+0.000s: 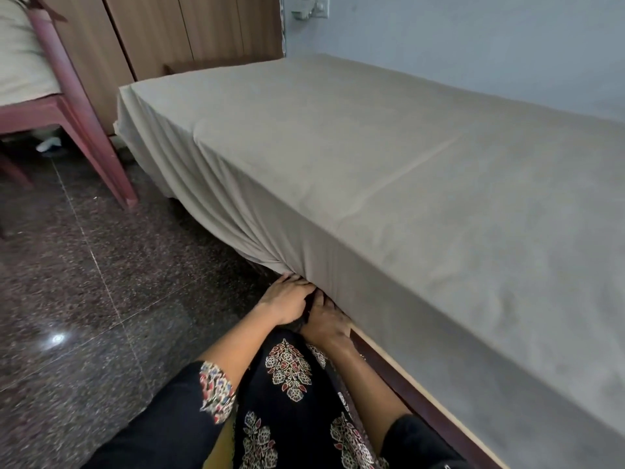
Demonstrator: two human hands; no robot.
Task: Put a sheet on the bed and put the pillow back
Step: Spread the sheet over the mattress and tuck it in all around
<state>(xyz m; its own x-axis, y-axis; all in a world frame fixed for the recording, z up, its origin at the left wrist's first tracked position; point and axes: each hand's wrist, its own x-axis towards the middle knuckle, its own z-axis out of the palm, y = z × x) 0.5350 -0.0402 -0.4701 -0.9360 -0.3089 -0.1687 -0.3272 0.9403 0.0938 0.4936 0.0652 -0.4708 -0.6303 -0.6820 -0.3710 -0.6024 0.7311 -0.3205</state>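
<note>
While sheet (372, 157) covers the bed (384, 362), tucking is underway | left grip (287, 299) pinches gathered sheet at bed's lower edge | right grip (326, 321) beside it, closure hidden | next, likely: tuck loose drape toward bed's far corner | pillow unseen

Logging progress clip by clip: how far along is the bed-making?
Done: the sheet lies smooth across the top and is tucked along the near right side. In hand: left hand and right hand work it under the edge. Left: the loose drape toward the far corner; no pillow in view.
</note>
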